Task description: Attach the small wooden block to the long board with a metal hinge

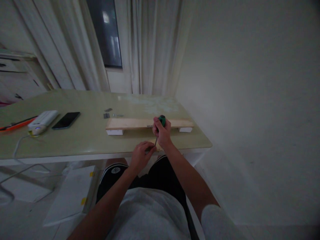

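My right hand [163, 133] is wrapped around the green handle of a screwdriver [162, 120], whose shaft slants down toward the table's front edge. At the screwdriver's tip, my left hand [142, 155] has its fingers closed in a pinch. What they hold is too small and dark to make out; a bit of pale wood [159, 146] shows beside them. Just beyond both hands, a long light wooden board [130, 123] lies across two white blocks, one [115, 132] near its left end and one [185, 129] near its right. A small metal piece [149, 126] shows on the board's front edge, beside my right hand.
Small metal plates [106, 115] and screws [114, 115] lie behind the board's left end. Farther left on the green table [87, 143] are a black phone [66, 120], a white device [43, 120] with a cable, and an orange-and-black tool [18, 124]. A wall [250, 100] stands at right.
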{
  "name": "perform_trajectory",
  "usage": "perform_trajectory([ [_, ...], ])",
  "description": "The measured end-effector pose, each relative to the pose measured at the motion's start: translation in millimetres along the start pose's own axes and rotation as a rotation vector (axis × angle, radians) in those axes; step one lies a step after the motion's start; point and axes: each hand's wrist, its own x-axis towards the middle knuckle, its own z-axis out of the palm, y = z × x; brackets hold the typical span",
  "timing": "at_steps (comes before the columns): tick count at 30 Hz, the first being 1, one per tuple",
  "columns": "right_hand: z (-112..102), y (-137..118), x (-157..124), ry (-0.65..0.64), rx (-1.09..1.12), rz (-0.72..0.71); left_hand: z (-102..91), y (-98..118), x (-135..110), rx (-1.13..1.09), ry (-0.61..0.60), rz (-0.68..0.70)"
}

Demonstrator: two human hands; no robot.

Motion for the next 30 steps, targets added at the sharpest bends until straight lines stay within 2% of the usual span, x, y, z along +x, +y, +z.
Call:
perform_trajectory([
  [13,3.3,-0.8,2.1,-0.033,0.001,0.003,0.5,1.5,0.2,0.017,0.010,0.004],
  [21,0.8,-3.4,0.4,-0.157,-0.039,0.048,1.9,0.2,1.4,0.015,0.009,-0.004],
  [27,0.8,8.4,-4.3,0.026,0.010,-0.071,3.5,0.5,1.4,0.024,0.012,-0.017],
  [30,0.6,14.5,-5.2,0.019,0.057,-0.072,4.9,0.1,1.8,0.038,0.009,-0.029],
])
